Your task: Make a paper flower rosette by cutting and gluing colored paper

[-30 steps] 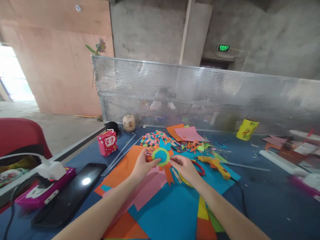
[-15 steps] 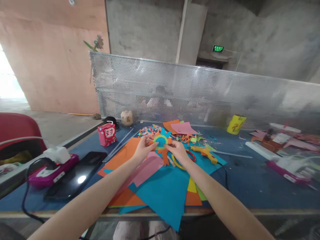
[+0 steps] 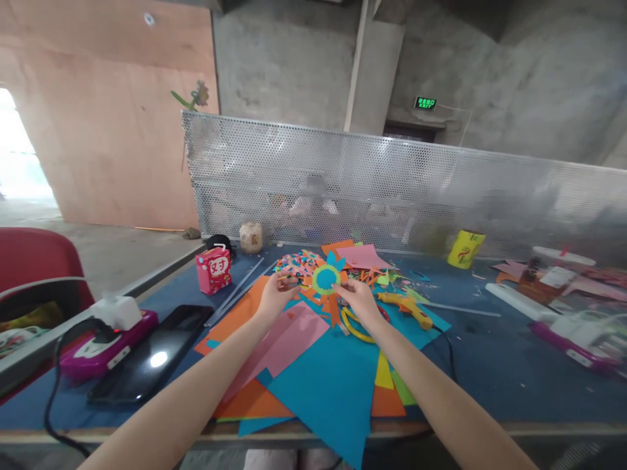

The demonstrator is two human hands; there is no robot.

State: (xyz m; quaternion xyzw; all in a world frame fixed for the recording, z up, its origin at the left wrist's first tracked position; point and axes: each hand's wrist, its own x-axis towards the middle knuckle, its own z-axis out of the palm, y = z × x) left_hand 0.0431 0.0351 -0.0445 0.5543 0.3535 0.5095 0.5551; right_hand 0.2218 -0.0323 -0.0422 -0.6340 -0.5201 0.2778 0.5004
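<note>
A paper rosette (image 3: pixel 326 279) with a blue centre, a yellow-green fringed ring, blue points on top and orange tails hangs upright above the middle of the desk. My right hand (image 3: pixel 356 297) pinches its right edge. Just left of the rosette is my left hand (image 3: pixel 279 294), fingers curled together; whatever they hold is too small to make out. Under my hands lie blue paper (image 3: pixel 326 372), pink paper (image 3: pixel 294 336) and orange paper (image 3: pixel 245 313). Scissors with a yellow and red handle (image 3: pixel 356 326) lie below my right hand, partly hidden. A yellow glue gun (image 3: pixel 406 307) rests to their right.
A pink drink box (image 3: pixel 214 269), a jar (image 3: pixel 251 238) and a black phone (image 3: pixel 151 352) are at the left, near a purple power strip (image 3: pixel 110 346). Small paper pieces (image 3: pixel 300 263) lie behind my hands. A yellow can (image 3: pixel 465 249) and a perforated metal screen (image 3: pixel 392 189) stand beyond.
My left hand has come away from the rosette and moved slightly left. The rosette stays in my right hand, a little further right in view. The camera view has shifted slightly.
</note>
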